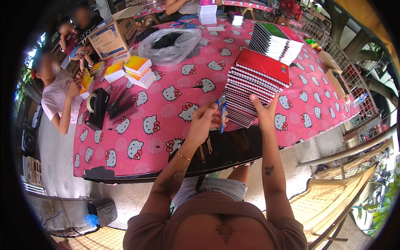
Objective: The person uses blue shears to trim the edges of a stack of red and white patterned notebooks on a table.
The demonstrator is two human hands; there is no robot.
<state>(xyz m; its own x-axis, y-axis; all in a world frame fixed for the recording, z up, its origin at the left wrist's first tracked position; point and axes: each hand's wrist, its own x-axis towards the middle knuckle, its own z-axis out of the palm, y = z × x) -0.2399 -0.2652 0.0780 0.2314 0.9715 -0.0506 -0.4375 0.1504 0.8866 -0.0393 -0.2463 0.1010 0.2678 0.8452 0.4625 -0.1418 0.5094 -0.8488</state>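
A tall stack of red-covered spiral notebooks (266, 66) stands in front of me, its coil-bound edges facing me. My right hand (265, 111) grips its near right corner, the thumb laid along the coils and the other fingers mostly hidden behind. Just left of the stack, my left hand (205, 120) is closed around a small blue-handled hand tool that looks like pliers (223, 113). The tool's metal end points up, close to the coil ends; whether it touches them I cannot tell.
On the pink patterned tablecloth (166, 112) lie black plastic coils (124, 102), a tape dispenser (98, 109) and yellow-orange booklets (139, 71). Farther back are a plastic bag (168, 58), a cardboard box (109, 41) and more spiral notebooks (275, 43). A person (60, 89) is at the left.
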